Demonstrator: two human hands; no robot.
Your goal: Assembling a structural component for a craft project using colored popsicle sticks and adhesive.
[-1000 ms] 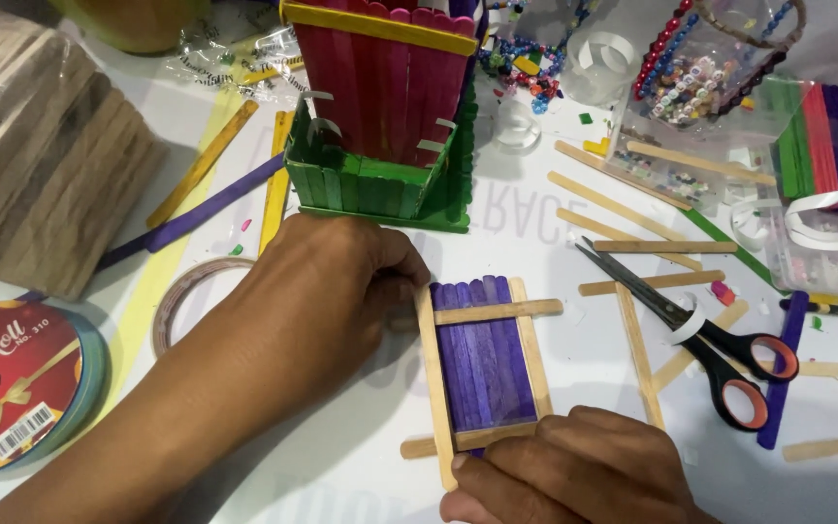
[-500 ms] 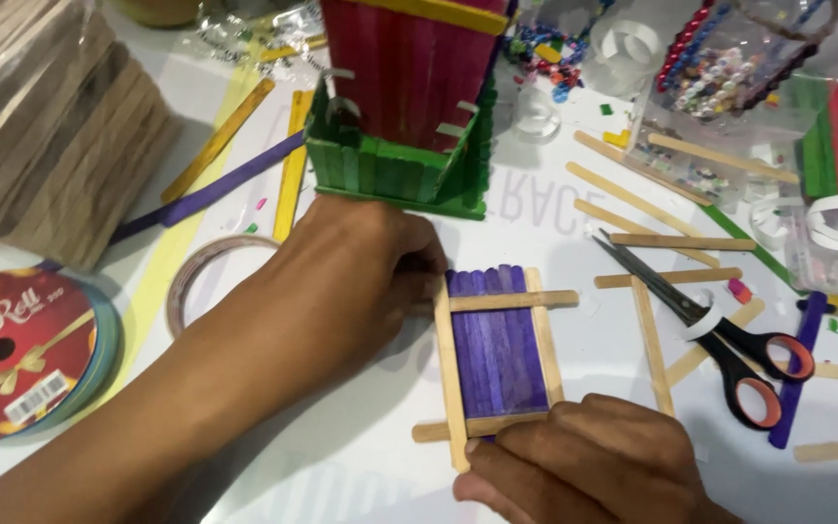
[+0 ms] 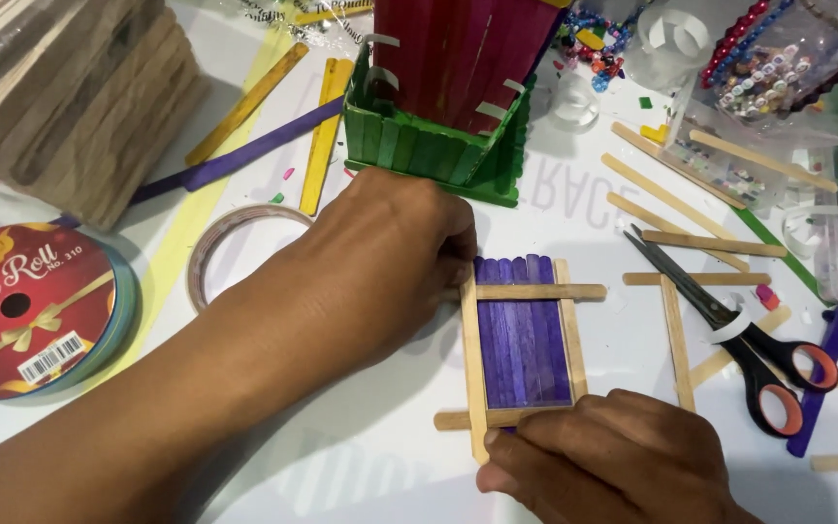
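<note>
A small panel of purple craft sticks (image 3: pixel 524 330) framed by plain wooden sticks lies flat on the white table. My left hand (image 3: pixel 380 262) presses its fingers on the panel's upper left corner, at the top crossbar. At the bottom edge my right hand (image 3: pixel 603 456) pinches the panel's lower crossbar. Just behind the left hand stands a stick house with red walls and a green fence base (image 3: pixel 434 146).
Black scissors with orange-lined handles (image 3: pixel 729 325) lie right of the panel among loose plain sticks. A red ribbon roll (image 3: pixel 26 311) and a tape ring (image 3: pixel 235 243) sit at left, a stack of plain sticks (image 3: pixel 60 87) far left, bead containers (image 3: pixel 768 78) far right.
The view has shifted so everything sits slightly right and lower. Both hands keep their hold on the purple panel, which stays flat in the same place on the table.
</note>
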